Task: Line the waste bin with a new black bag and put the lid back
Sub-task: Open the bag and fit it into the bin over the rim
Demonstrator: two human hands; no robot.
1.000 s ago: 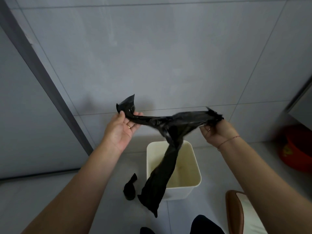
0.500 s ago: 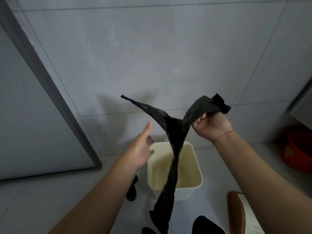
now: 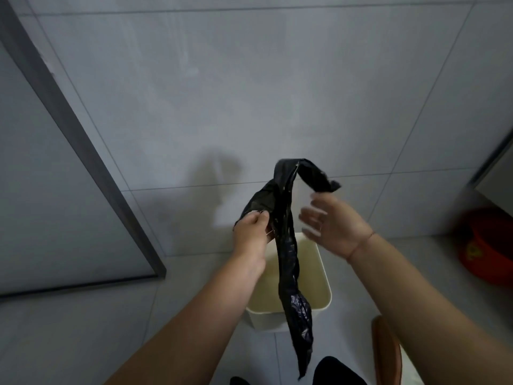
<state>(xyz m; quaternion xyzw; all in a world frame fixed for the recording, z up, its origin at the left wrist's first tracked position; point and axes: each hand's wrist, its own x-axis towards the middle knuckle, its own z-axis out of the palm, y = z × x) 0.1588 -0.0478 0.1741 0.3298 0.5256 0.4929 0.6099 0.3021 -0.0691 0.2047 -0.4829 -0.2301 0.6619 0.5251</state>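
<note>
Grey tiled corner, cream square plastic bin (image 3: 324, 276) still unlined. Left hand (image 3: 251, 232) pinches the crumpled black plastic bag (image 3: 286, 245); right hand (image 3: 330, 220) is open, blurred, holding nothing. Next, find the mouth and spread it, I'd say.

The left hand (image 3: 251, 232) pinches the upper edge of a crumpled black bag (image 3: 287, 245), which hangs in a long twisted strip over the open cream waste bin (image 3: 323, 290). The right hand (image 3: 330, 223), blurred, is spread open just beside the bag, its fingers (image 3: 309, 211) apart. A red basin (image 3: 485, 245) stands on the floor at far right.
</note>
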